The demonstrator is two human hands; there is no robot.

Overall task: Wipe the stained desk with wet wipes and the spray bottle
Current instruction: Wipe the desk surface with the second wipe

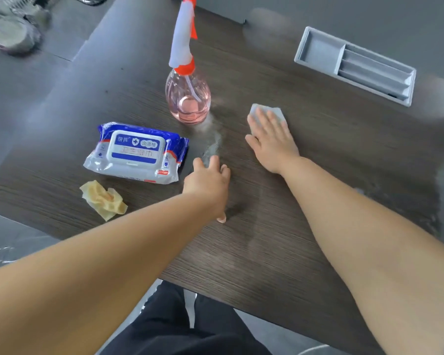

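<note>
Head view: two bare hands on a dark wood-grain desk (305, 226).

The right hand (269, 139) lies flat, fingers spread, pressing a white wet wipe (267, 111) at centre right. The left hand (208, 185) rests loosely open, holding nothing, by a pale smear (212, 147). The spray bottle (187, 98) stands upper centre; the wipes pack (136, 152) and a yellowed used wipe (103, 199) lie at left.

Spray bottle (188, 98) and wipes pack (136, 152) crowd the left; right side seemingly open.
</note>
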